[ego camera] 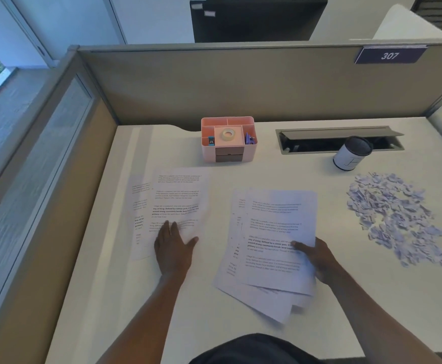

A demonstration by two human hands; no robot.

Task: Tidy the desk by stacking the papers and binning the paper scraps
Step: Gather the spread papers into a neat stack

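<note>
gripping the thin, floppy right sheaf [275,232] at its right edge, thumb on top, is the right hand [319,258]; the left hand [174,248] presses flat-fingered on the likely slippery left sheets [177,198]. featherlight scraps [395,219] lie right.

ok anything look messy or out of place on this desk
Yes. Torn paper scraps lie scattered at right, outside the small bin. The sheets the right hand grips are fanned askew, and the left pair sits offset.
</note>
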